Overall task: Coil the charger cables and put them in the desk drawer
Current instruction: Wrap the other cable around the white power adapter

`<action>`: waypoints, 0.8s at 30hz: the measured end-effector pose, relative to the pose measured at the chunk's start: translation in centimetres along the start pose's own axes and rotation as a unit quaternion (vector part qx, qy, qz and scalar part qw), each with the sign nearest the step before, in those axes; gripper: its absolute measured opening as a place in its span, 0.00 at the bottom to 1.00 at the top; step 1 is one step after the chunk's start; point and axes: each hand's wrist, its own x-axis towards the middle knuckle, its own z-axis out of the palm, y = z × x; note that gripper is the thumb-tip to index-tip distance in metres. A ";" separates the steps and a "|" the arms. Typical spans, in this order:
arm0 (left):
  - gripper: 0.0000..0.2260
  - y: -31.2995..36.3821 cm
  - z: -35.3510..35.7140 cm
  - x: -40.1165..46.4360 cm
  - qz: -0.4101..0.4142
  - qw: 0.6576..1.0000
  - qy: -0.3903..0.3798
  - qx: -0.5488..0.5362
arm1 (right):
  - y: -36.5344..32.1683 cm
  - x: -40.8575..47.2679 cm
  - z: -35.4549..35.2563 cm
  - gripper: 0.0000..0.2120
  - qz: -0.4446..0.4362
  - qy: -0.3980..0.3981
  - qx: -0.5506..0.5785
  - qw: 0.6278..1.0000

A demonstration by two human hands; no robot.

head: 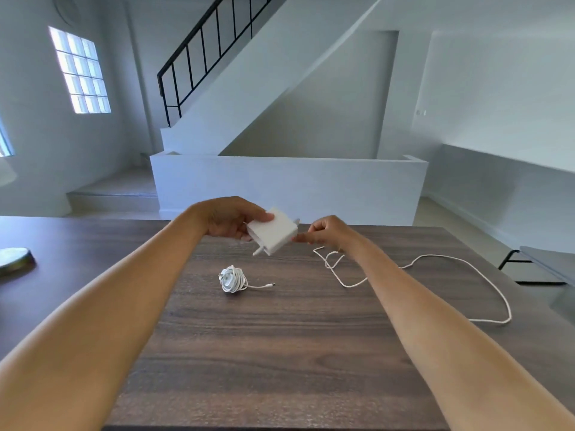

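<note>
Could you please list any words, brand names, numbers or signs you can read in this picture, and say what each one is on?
There is no readable text.
The white charger block, held in the left hand, shows plain faces without any legible marking.
The coiled cable and the wooden desk bear no labels.
</note>
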 end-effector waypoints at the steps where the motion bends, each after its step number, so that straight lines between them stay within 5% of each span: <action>1: 0.09 0.0 0.3 0.0 -0.004 0.999 -0.018 0.046 | -0.6 0.0 -0.9 0.19 -0.005 -0.002 -0.030 1.000; 8: 0.09 -0.5 2.4 1.8 0.011 0.978 0.004 0.206 | -2.7 -0.2 -4.9 0.14 -0.011 0.006 -0.131 0.991; 13: 0.11 -1.1 3.3 3.2 0.088 0.949 0.116 0.280 | -2.2 -1.0 -4.8 0.12 0.021 0.017 -0.141 0.990; 18: 0.15 -1.8 4.2 5.0 0.112 0.875 0.255 0.396 | -2.3 -1.4 -3.8 0.11 0.062 0.041 -0.087 0.993; 21: 0.11 -2.2 4.7 5.9 0.121 0.870 0.331 0.345 | -2.5 -1.8 -3.0 0.07 0.081 0.044 0.005 0.996; 24: 0.16 -2.1 4.3 6.4 0.106 0.904 0.386 0.149 | -2.5 -2.6 -1.9 0.08 0.100 -0.003 0.082 0.992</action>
